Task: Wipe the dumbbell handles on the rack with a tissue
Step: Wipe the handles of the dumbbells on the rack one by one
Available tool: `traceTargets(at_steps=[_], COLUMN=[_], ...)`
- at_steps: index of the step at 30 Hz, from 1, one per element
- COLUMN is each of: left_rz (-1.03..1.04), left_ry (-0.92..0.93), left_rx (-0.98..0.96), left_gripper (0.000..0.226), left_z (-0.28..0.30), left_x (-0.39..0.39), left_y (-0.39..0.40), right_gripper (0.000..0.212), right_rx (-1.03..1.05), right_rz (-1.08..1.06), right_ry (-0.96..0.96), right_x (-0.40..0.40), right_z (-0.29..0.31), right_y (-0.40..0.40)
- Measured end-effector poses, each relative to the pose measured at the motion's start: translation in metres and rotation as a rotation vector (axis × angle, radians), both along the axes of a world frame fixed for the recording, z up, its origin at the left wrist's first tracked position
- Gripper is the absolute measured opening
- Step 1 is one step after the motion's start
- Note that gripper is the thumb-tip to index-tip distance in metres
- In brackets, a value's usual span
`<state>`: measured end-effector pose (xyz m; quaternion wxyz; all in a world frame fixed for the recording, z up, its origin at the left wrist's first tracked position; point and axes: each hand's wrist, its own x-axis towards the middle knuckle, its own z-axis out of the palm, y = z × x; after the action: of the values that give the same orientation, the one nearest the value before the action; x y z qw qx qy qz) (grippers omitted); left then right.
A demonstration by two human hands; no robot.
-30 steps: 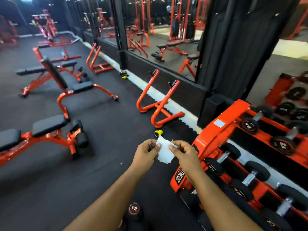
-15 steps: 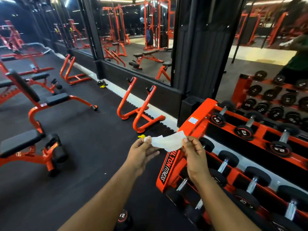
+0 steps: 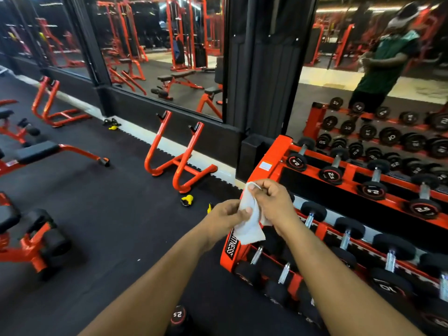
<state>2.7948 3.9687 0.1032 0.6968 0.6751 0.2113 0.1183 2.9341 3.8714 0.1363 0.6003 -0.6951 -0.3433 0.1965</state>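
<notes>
We hold the tissue [image 3: 248, 220] in the air between both hands, just in front of the left end of the dumbbell rack [image 3: 269, 166] and touching none of it. It hangs crumpled and half folded, and we judge this as bunching it into a pad so that it can wrap a handle rather than flap loose. Our right hand [image 3: 272, 202] has its fingers curled round the upper part, with a corner poking up above the knuckles. Our left hand [image 3: 226, 213] pinches the middle of the sheet with its thumb, steadying it from the side while the lower flap hangs free.

The rack holds its dumbbells with heads toward us and the metal handles [image 3: 310, 218] running back across each tier, bare and within reach; the ones on the middle tier lie nearest our hands. By our judgement no handle has been wiped yet, and the nearest one at the rack's left end is the natural start.

Near the rack's left end, one loose dumbbell [image 3: 178, 316] sits on the black floor [image 3: 109, 226] by our left forearm. Beyond the rack a mirror [image 3: 363, 69] doubles the tiers, and orange benches [image 3: 36, 151] stand well apart to the left.
</notes>
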Motion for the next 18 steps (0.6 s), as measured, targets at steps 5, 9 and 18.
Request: traceTargets(at_steps=[5, 9, 18], left_rz=[0.055, 0.087, 0.226], left_ry=[-0.022, -0.097, -0.188], left_rx=[0.004, -0.030, -0.147], left_gripper=[0.053, 0.044, 0.028], left_z=[-0.010, -0.008, -0.017], left_x=[-0.016, -0.024, -0.016], left_y=[0.005, 0.002, -0.013], right_gripper=[0.009, 0.019, 0.082], right_rx=[-0.192, -0.295, -0.374], right_rz=[-0.109, -0.190, -0.133], right_ry=[-0.495, -0.543, 0.210], right_x=[0.002, 0.003, -0.077], right_z=[0.016, 0.024, -0.007], right_y=[-0.014, -0.025, -0.054])
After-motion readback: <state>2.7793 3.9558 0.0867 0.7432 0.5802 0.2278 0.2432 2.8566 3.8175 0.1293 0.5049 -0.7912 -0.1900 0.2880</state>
